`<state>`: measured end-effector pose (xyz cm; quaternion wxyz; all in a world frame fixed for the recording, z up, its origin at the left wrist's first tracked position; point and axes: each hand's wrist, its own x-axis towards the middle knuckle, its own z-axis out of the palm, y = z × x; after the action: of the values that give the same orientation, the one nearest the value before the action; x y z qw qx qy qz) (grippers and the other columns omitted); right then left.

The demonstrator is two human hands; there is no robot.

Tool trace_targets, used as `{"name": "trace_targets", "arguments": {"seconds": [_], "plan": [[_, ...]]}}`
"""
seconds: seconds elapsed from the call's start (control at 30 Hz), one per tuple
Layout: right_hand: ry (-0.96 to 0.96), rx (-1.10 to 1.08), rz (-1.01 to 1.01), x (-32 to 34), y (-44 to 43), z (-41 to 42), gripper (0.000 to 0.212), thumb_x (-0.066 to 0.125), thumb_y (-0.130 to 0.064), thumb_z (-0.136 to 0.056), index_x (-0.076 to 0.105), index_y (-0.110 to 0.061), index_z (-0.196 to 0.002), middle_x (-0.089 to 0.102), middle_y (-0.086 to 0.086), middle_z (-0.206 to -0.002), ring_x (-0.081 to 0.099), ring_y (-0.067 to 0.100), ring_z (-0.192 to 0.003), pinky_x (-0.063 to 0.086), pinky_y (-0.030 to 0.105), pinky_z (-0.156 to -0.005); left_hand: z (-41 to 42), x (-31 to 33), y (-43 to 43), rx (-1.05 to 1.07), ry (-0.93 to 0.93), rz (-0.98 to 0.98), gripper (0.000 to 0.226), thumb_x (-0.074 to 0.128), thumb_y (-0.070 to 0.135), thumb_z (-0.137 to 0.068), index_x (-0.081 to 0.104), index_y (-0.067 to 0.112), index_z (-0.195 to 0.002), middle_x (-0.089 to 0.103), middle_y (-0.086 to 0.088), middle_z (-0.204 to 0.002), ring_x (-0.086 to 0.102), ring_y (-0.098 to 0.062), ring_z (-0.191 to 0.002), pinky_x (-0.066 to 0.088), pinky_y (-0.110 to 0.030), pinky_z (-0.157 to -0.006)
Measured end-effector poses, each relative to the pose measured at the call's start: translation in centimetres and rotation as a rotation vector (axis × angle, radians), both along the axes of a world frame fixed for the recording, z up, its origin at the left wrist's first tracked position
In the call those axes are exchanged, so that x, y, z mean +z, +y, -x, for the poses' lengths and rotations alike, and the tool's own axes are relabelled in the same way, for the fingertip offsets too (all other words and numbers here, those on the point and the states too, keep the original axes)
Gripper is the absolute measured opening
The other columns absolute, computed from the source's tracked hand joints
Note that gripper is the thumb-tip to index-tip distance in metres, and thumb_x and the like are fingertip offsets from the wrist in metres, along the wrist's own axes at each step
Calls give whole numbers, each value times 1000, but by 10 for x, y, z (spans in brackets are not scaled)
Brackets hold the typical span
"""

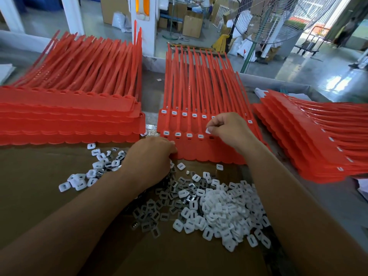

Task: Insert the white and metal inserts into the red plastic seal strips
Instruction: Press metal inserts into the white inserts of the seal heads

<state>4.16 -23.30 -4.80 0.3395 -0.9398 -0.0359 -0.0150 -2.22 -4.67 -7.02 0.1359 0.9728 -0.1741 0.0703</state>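
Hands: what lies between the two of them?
Head view: between left hand and right hand lies the red seal strip sheet with four fitted white inserts.

A grey table [153, 90] carries a cardboard sheet [29, 186] on its near side. 3 stacks of red strips lie on the table: left stack [69, 116], middle stack [199, 152] and right stack [318, 152]. The middle stack's near edge overlaps the cardboard. Loose inserts [223, 212] are heaped on the cardboard.
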Motion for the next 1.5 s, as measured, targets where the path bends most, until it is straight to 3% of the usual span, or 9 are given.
{"name": "trace_targets", "arguments": {"seconds": [0.4,0.57,0.73,0.87,0.93,1.03,1.1,1.3,1.5], "plan": [[107,52,33,-2,-13,2,25,63,-8,-84,62,-27,-67,56,-15,-73,50,-2,-72,35,15,-60,-1,0,0,-2,-1,-21,44,38,7,-85,56,24,-121,57,4,-125,51,-17,-114,40,-32,-94],[38,52,54,-7,-9,5,25,64,-4,-82,61,-24,-67,56,-12,-74,55,9,-83,43,25,-77,-1,-1,1,1,3,-37,46,38,6,-84,55,25,-122,56,4,-126,50,-17,-116,40,-32,-96],[-38,51,30,-11,-11,7,10,67,-3,-79,70,-12,-81,60,-6,-75,56,7,-78,41,17,-70,0,-2,0,1,3,-44,46,37,5,-85,55,25,-123,55,5,-127,50,-17,-116,40,-32,-95],[-2,-13,-49,-11,-10,5,21,72,-3,-74,65,-14,-90,64,-3,-83,57,7,-79,42,16,-69,-1,-2,0,-9,5,-44,45,37,5,-85,56,23,-122,57,3,-126,51,-17,-115,41,-32,-96],[56,-53,-31,-8,-9,1,27,75,-6,-72,60,-17,-91,65,0,-90,59,12,-87,44,22,-74,-1,-2,0,-8,6,-43,45,38,5,-84,57,22,-120,58,3,-124,52,-17,-114,42,-33,-95],[154,-94,37,-2,-5,-6,28,76,-7,-71,63,-16,-95,64,7,-110,57,21,-106,45,37,-96,-2,-3,0,-5,13,-33,44,38,5,-84,57,22,-120,58,2,-124,52,-17,-114,42,-33,-95],[197,-102,70,4,-2,-8,28,76,-7,-72,64,-12,-97,62,8,-116,55,23,-111,42,39,-101,-2,-3,0,-4,10,-19,44,39,5,-84,58,22,-120,59,2,-123,52,-17,-114,42,-33,-95],[202,-103,120,9,2,-7,13,73,-9,-75,66,-8,-86,64,6,-110,55,17,-102,40,28,-86,-2,-2,0,-2,3,-9,43,42,5,-84,58,23,-120,58,3,-124,52,-17,-115,42,-32,-95],[115,-103,51,-4,-5,-4,18,75,-12,-74,59,-18,-81,64,5,-100,58,20,-101,46,33,-89,-1,-2,1,-13,5,-22,46,42,4,-83,56,22,-123,56,4,-127,50,-15,-118,39,-31,-98]]}}
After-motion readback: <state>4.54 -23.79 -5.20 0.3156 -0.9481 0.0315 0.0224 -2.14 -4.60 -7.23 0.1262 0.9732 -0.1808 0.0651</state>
